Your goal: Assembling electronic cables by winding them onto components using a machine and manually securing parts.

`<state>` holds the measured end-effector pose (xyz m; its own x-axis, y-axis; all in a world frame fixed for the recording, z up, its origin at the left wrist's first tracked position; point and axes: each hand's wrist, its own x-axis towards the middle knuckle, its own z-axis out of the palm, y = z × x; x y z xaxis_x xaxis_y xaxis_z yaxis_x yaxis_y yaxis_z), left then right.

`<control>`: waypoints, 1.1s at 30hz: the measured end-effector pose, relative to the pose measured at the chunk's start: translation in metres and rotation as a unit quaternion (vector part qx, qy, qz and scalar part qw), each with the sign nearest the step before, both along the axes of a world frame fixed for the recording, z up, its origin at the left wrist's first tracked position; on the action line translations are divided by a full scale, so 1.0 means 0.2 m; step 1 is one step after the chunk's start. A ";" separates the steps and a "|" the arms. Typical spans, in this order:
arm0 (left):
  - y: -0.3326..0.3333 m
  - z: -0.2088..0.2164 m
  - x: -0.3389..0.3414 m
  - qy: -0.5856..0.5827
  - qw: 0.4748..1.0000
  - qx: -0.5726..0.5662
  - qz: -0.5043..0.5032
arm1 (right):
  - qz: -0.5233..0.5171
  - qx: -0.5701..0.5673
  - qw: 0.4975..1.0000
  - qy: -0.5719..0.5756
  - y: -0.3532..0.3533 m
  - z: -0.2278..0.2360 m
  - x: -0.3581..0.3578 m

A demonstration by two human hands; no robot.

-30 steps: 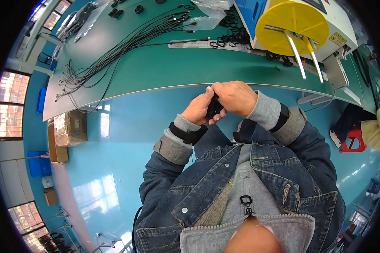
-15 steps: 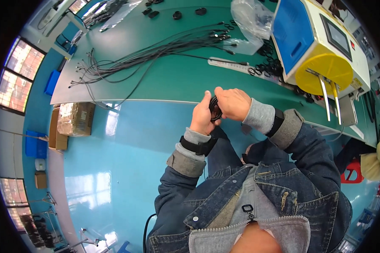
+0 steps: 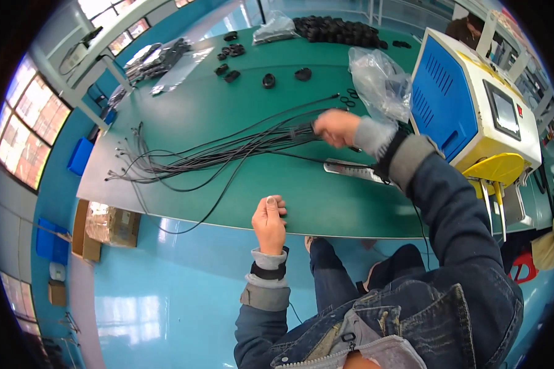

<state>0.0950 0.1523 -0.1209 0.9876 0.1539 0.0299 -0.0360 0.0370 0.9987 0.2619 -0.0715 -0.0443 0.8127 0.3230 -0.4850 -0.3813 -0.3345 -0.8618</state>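
Observation:
My right hand (image 3: pixel 338 127) reaches over the table at the right part of a long bundle of black cables (image 3: pixel 228 150). Motion blurs its fingers, so what it grips is unclear. A dark, smeared patch (image 3: pixel 301 131) lies beside its fingertips, over the cables. My left hand (image 3: pixel 269 224) is held at the front edge of the table, below the bundle. Its fingers are loosely curled with the thumb up, and nothing shows in it. The cables fan out toward the left, where their plugs (image 3: pixel 114 174) lie spread near the table's edge.
Small black coils (image 3: pixel 268 80) and a large heap of them (image 3: pixel 338 32) lie at the back of the green table (image 3: pixel 301 197). Scissors (image 3: pixel 348 98) and a clear plastic bag (image 3: pixel 380 80) lie left of a blue-and-white machine (image 3: pixel 468 98). A white ruler (image 3: pixel 354 171) lies in front.
My hands have parted; the black coil they held together no longer shows between them. My right hand has gone forward over the cables, and my left has shifted left. The view now takes in more table.

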 end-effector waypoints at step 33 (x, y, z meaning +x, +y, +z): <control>-0.01 0.00 0.08 -0.111 0.981 0.157 -0.018 | 0.006 -0.433 0.781 -0.450 -0.16 -0.33 0.93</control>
